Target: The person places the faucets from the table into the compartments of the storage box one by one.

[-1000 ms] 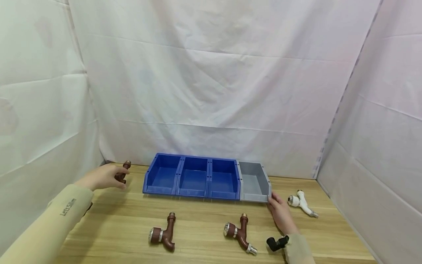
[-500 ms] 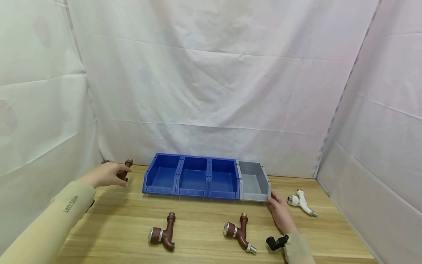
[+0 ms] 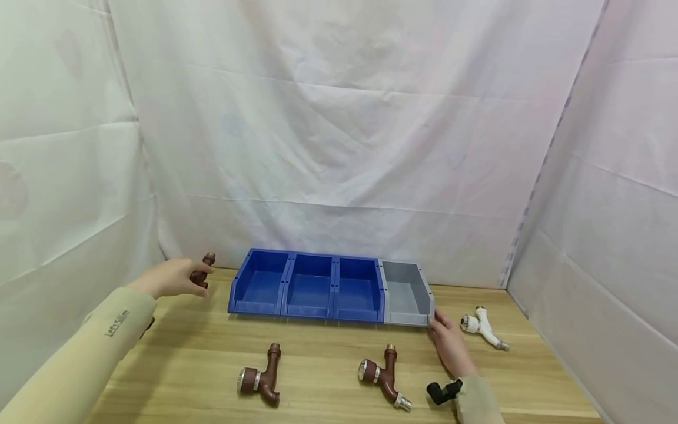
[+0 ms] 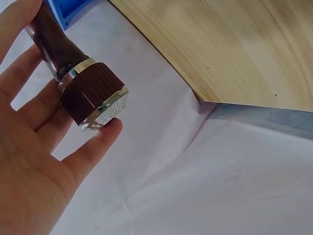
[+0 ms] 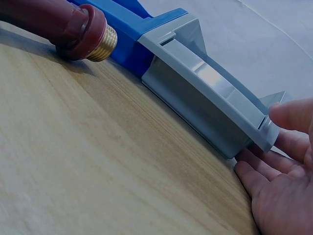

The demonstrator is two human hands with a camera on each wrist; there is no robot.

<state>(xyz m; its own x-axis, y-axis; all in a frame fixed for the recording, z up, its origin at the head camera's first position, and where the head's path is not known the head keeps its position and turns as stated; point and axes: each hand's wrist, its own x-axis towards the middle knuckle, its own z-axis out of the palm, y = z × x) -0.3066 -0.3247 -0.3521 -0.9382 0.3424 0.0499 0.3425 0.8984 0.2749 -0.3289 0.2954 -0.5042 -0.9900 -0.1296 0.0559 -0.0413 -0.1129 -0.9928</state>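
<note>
At the far left, my left hand [image 3: 172,278] holds a brown tap [image 4: 90,93] between thumb and fingers. In the left wrist view the tap's ribbed knob with its silvery cap points away from the thumb, and one fingertip touches the cap. My right hand [image 3: 449,343] grips the front right corner of a grey bin [image 5: 195,107], thumb above and the other fingers below its edge. This bin stands at the right end of a row beside several blue bins [image 3: 258,307]. The insides visible in the head view hold nothing.
Two more brown taps, a left one [image 3: 270,377] and a right one [image 3: 388,377], lie on the wooden table [image 3: 318,359] before the bins. Right of my right hand lies a white tap [image 3: 484,328]. White cloth [image 3: 328,147] hangs behind and at both sides.
My left hand has shifted slightly to the right with the brown tap in it. My right hand stays at the grey bin's corner, and the bins and other taps have not moved.
</note>
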